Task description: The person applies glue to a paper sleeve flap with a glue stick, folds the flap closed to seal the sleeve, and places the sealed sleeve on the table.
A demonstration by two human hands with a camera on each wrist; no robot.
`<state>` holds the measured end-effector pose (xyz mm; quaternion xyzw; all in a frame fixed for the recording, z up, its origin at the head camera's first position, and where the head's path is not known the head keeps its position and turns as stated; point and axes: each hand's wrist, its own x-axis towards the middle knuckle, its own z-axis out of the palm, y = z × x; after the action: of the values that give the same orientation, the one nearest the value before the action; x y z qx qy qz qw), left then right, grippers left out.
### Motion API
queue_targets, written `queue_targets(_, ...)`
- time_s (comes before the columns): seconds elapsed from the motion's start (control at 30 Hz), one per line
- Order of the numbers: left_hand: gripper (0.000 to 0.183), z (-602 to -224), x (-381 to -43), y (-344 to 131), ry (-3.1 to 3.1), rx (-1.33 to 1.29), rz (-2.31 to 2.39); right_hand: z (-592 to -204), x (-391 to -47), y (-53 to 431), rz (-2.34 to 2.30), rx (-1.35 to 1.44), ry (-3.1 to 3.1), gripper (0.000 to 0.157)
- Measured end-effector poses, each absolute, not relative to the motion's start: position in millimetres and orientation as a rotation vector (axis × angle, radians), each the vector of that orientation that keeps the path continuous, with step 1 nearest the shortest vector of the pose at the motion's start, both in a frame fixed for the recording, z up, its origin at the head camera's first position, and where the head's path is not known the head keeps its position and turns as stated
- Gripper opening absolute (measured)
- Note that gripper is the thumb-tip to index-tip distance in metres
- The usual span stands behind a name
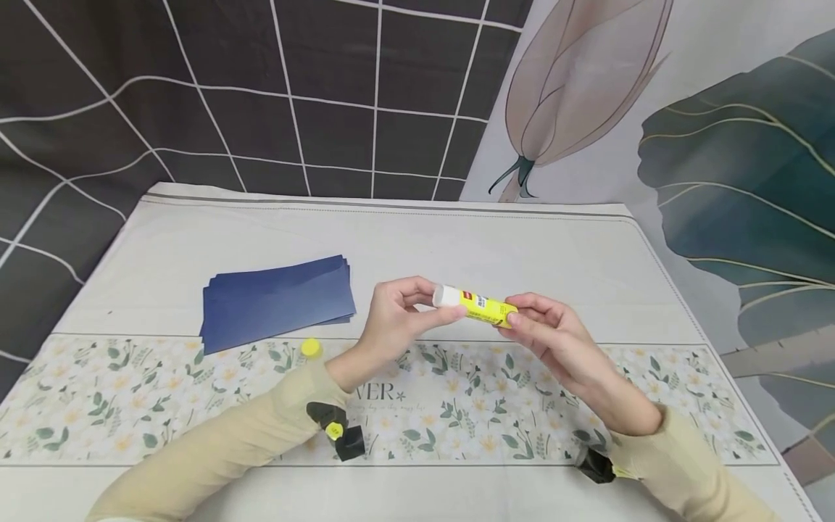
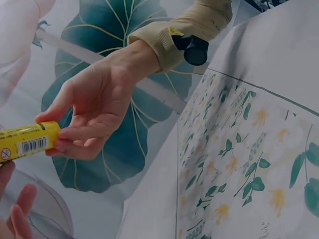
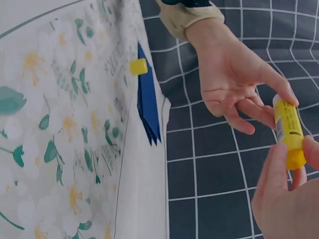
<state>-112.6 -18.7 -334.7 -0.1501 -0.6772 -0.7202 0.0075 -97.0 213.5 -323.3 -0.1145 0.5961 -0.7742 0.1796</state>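
A yellow glue stick [image 1: 485, 307] with a white end is held level above the table between both hands. My left hand [image 1: 399, 313] pinches it at the white end, thumb along the near side. At the yellow base end, the thumb and fingers of my right hand [image 1: 564, 339] grip it. The barcode side of the glue stick [image 2: 34, 143] shows in the left wrist view. Off the stick, its yellow cap [image 1: 312, 348] stands on the table near my left forearm.
A small stack of dark blue envelopes [image 1: 277, 301] lies at the left of the table, slightly fanned. The table wears a white cloth [image 1: 522, 246] with a flowered band. A dark grid curtain [image 1: 326, 94] hangs behind.
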Motion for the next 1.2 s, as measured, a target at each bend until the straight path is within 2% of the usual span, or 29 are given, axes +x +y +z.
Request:
queue_targets(0.17, 0.017, -336.7, -109.1, -17.2, -2.153, -0.398, -2.254, -327.3, -93.7, 208.5, -2.277, -0.306, 1.74, 0.025)
queue_targets(0.43, 0.021, -332.8, -102.2, -14.7, -2.125, -0.247, -2.435, -336.7, -87.3, 202.6, -2.38, -0.552, 1.95, 0.045)
queue_targets(0.63, 0.029, -328.9, -98.8, -25.5, -2.26, -0.386, -2.293, -338.0, -86.7, 204.0, -2.184, -0.81, 2.022, 0.045)
queue_targets(0.9, 0.032, -322.3, -99.6, -38.7, -2.386, -0.644, -2.061, -336.9, -89.2, 203.5, -1.922, -0.762, 1.975, 0.04)
queue_targets(1.1, 0.073, -316.9, -92.3, -54.5, -2.561, -0.691, -2.021, -339.6, -91.3, 205.8, -1.897, -0.726, 1.794, 0.036)
queue_targets(1.17, 0.08, -315.8, -89.8, -66.0, -2.672, -0.67, -1.87, -341.8, -91.6, 207.7, -1.915, -0.73, 1.755, 0.038)
queue_targets(1.2, 0.079, -315.1, -88.4, -73.0, -2.744, -0.639, -1.74, -342.9, -91.7, 209.0, -1.925, -0.734, 1.735, 0.039)
